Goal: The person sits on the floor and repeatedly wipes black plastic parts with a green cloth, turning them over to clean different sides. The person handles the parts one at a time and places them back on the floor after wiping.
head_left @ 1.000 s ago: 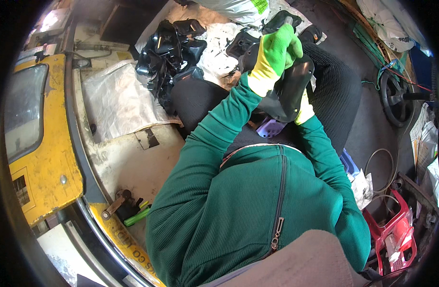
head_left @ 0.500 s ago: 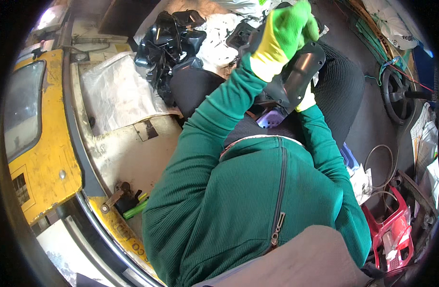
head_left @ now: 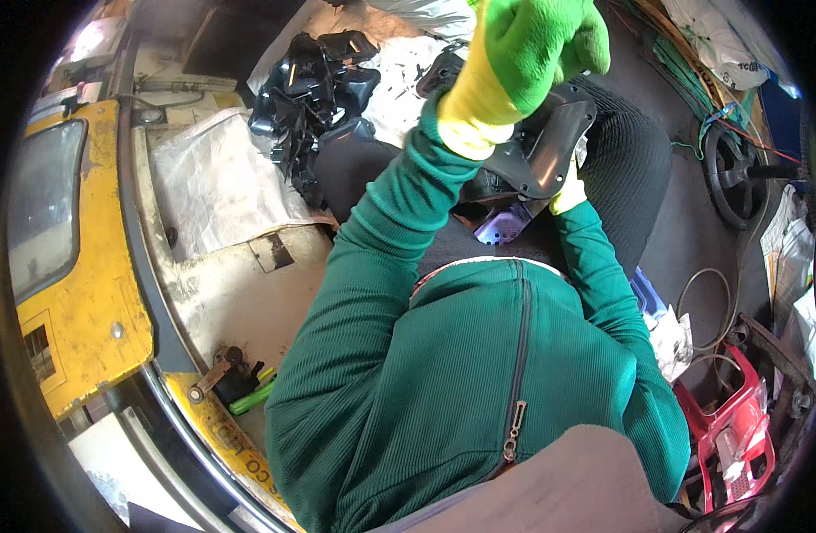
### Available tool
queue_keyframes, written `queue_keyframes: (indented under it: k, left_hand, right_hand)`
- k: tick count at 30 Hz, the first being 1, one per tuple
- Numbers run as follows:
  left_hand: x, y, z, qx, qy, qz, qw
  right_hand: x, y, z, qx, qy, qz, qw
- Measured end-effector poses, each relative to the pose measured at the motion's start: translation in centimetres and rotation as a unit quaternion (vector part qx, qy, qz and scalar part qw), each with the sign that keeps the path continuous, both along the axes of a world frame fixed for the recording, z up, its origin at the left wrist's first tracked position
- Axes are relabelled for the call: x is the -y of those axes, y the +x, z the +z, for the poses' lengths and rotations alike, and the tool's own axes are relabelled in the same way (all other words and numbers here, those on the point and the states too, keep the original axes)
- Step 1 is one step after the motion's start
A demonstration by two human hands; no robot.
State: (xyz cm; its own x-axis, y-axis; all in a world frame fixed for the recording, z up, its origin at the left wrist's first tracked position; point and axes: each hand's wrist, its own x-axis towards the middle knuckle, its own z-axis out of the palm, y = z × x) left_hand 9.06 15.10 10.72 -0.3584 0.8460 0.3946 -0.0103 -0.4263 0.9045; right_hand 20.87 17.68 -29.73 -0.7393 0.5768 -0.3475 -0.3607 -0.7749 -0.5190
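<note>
A glossy black moulded plastic part [head_left: 557,140] with a curved, tapering arm and screw holes lies over my lap. My right hand [head_left: 569,193], in a yellow-and-green glove, grips it from its right side; most of those fingers are hidden behind the part. Above it my left hand [head_left: 537,58], gloved the same way, is closed with its fingers curled. Whatever it may hold is out of sight. Below the black part, a purple perforated piece [head_left: 504,224] rests on my lap.
Black plastic parts [head_left: 312,98] are heaped ahead to the left, beside a clear plastic sheet [head_left: 217,178]. A yellow machine panel [head_left: 115,266] stands on the left. On the right are a black wheel [head_left: 735,176] and a red plastic frame [head_left: 736,422].
My left hand has risen from the black plastic part and looks larger, its wrist shifted slightly left. My right hand stays in nearly the same place on the part.
</note>
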Motion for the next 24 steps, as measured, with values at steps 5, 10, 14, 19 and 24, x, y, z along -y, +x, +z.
queue_keyframes:
  k: [5, 10, 14, 19, 24]
  left_hand:
    - [1.1, 0.6, -9.9, -0.096, -0.101, 0.053, 0.989]
    - [2.5, 0.4, 0.1, -0.073, -0.062, 0.012, 0.995]
    - [3.1, 0.6, -1.4, -0.053, -0.054, -0.02, 0.997]
    - [2.9, -0.4, -6.6, -0.245, -0.071, -0.047, 0.966]
    - [3.8, -0.7, -2.0, -0.083, -0.1, -0.046, 0.99]
  right_hand:
    - [-0.4, -2.8, 7.4, 0.222, 0.805, -0.053, 0.548]
    - [-1.0, -1.0, 10.3, 0.144, 0.634, 0.041, 0.758]
    - [-1.5, -1.0, 9.9, 0.136, 0.611, 0.051, 0.778]
    - [-0.7, -0.4, 10.1, 0.129, 0.594, 0.057, 0.792]
    - [-0.7, -0.5, 10.5, 0.126, 0.601, 0.068, 0.787]
